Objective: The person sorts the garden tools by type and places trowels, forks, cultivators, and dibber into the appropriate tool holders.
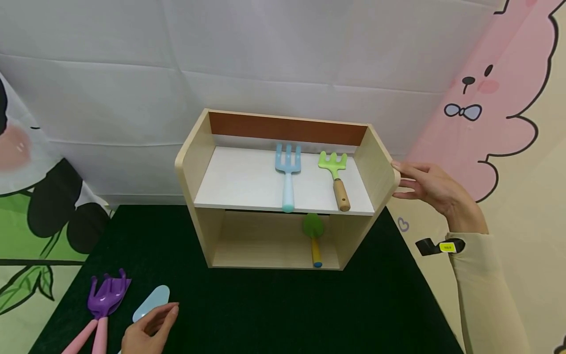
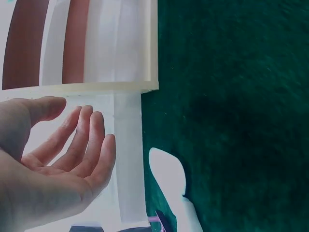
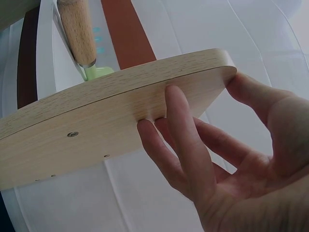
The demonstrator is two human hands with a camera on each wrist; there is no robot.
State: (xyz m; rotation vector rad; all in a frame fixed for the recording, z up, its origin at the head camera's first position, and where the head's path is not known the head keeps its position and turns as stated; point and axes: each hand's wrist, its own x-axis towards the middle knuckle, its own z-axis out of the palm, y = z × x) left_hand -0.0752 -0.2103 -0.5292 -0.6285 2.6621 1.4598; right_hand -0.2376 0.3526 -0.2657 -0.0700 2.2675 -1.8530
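Observation:
My right hand [image 1: 431,189] is at the right side panel of a small wooden shelf [image 1: 382,191]. In the right wrist view its fingertips touch the panel's outer face, and the thumb rests at the rounded corner. Low on the left, my left hand [image 1: 148,332] has loosely bent fingers with nothing between them, beside a light blue toy trowel [image 1: 152,300]. On the upper shelf lie a light blue fork [image 1: 288,172] and a green fork [image 1: 336,179] with a wooden handle. A green trowel [image 1: 314,231] with a yellow handle is in the lower compartment.
A purple hand fork [image 1: 106,295] lies at the left with two pink handles showing; a second purple tool seems to be under it. Dark green cloth [image 1: 265,314] covers the table. White fabric [image 1: 283,59] hangs behind, with a pink cartoon figure [image 1: 499,98] at the right.

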